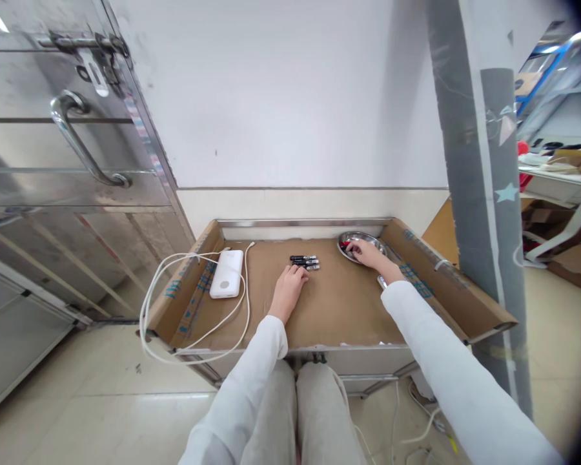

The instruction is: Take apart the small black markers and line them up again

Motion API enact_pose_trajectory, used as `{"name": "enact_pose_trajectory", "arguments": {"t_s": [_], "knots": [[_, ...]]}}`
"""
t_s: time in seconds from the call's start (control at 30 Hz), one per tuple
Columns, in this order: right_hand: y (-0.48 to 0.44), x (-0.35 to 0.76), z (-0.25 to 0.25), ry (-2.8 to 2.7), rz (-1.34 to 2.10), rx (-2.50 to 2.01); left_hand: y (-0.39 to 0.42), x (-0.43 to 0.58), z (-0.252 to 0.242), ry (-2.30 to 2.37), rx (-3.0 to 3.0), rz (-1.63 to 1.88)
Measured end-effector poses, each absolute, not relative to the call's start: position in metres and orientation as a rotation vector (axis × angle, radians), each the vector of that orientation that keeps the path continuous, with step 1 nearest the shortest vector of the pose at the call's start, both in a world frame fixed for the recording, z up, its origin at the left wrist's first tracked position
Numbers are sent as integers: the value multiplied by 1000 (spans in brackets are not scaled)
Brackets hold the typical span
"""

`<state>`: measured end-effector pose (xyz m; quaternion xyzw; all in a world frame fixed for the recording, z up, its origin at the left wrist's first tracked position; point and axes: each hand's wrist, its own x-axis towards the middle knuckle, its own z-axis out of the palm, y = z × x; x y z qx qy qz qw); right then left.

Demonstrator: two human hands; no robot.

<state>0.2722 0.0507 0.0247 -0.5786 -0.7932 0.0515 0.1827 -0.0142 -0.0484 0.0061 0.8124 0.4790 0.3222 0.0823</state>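
A short row of black batteries with silver ends (306, 261) lies on the cardboard-covered table (329, 310). My left hand (288, 289) rests on the cardboard just in front of them, fingers curled, knuckles almost touching the nearest battery. My right hand (366, 252) reaches into a small round metal dish (361, 245) at the back right, fingertips down on something red and dark inside it. What those fingers grip is too small to make out.
A white power bank (227, 273) with a looping white cable (174, 310) lies at the table's left. Raised cardboard flaps line both sides. A steel cabinet door with a handle (84, 145) stands left, a grey pillar (484, 194) right.
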Motion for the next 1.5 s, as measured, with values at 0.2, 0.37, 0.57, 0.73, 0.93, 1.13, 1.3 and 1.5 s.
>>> {"name": "enact_pose_trajectory", "arguments": {"t_s": [0.2,0.37,0.57,0.73,0.93,1.13,1.3,1.5], "knots": [[54,262,29,-2216,158,-1821,-42,-19,-12,1329,2104,1148],[62,258,29,-2122,173,-1982,-37,-21,-20,1349,1993,1225],[30,233,36,-1890,-63,-1756,-39,-19,-12,1484,2129,1182],[-19,172,19,-2234,59,-1288,-40,-17,-4,1559,2160,1132],[-20,165,22,-2238,-83,-1314,-38,-17,-2,1635,2157,1077],[22,234,35,-1877,-256,-1948,-42,-16,0,1627,2192,1098],[35,263,29,-1963,-270,-2143,-46,-13,1,1378,2385,1089],[43,269,29,-1936,-253,-2277,-47,-11,-1,1256,2586,992]]}}
